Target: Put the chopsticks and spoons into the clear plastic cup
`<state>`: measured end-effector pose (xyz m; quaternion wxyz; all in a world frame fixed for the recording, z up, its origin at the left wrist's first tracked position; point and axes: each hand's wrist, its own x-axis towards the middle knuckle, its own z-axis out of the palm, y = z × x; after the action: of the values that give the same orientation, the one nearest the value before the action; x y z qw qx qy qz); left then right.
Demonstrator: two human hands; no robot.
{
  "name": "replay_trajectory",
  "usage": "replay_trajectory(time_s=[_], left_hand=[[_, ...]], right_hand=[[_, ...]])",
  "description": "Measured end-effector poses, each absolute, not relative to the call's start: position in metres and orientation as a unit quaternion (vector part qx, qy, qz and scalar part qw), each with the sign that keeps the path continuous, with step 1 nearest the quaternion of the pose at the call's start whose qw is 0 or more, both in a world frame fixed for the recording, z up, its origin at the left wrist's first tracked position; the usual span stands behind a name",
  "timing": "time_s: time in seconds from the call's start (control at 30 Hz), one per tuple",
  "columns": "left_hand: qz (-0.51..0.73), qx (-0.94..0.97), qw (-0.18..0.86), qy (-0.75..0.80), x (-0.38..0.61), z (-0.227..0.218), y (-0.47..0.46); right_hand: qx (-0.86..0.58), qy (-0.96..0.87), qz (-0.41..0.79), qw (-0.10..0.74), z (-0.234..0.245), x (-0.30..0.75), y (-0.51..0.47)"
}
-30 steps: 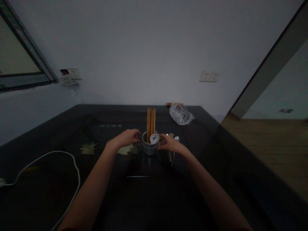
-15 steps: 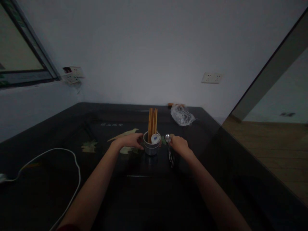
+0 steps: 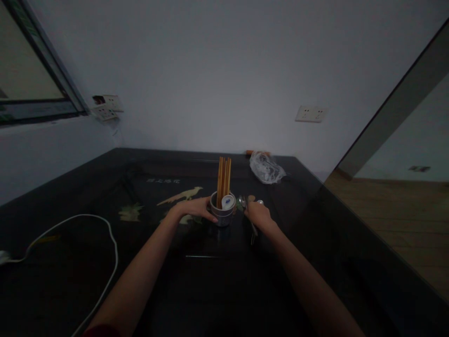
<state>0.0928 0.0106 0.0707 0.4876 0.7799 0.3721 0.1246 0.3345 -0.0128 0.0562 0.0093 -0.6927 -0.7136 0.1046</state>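
A round metal cup (image 3: 222,218) stands on the dark table. Upright in it are several wooden chopsticks (image 3: 223,177) and a white spoon with a blue mark (image 3: 228,201), probably ceramic. My left hand (image 3: 201,208) wraps round the cup from the left, its thumb on the near side and fingertips just showing at the right. To the right of the cup, my right hand (image 3: 258,213) is closed on several metal spoons (image 3: 242,201). Their shiny bowls poke out past the fingers and thin handles point down toward me. Part of the bundle is hidden by the hand.
A clear plastic bag (image 3: 266,168) lies at the back right by the wall, with an orange-brown object (image 3: 249,152) behind it. On the left a white cable (image 3: 105,224) curves over the table. Sockets (image 3: 311,113) sit on the wall.
My left hand has closed in on the cup, its thumb now against the near side. My right hand has shifted slightly, and more spoon bowls show around its fingers.
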Motion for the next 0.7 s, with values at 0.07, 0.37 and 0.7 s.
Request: replay_trajectory(time_s=[0.07, 0.37, 0.7], left_hand=[[0.125, 0.779, 0.491, 0.370, 0.093, 0.070, 0.011], [0.141, 0.785, 0.494, 0.346, 0.096, 0.072, 0.009], [0.150, 0.795, 0.481, 0.337, 0.093, 0.065, 0.013]], right_hand=[[-0.684, -0.721, 0.109, 0.038, 0.059, 0.337, -0.010], [-0.591, -0.714, 0.175, 0.332, 0.098, 0.357, -0.005], [-0.448, -0.669, 0.269, 0.528, 0.145, 0.330, -0.045]])
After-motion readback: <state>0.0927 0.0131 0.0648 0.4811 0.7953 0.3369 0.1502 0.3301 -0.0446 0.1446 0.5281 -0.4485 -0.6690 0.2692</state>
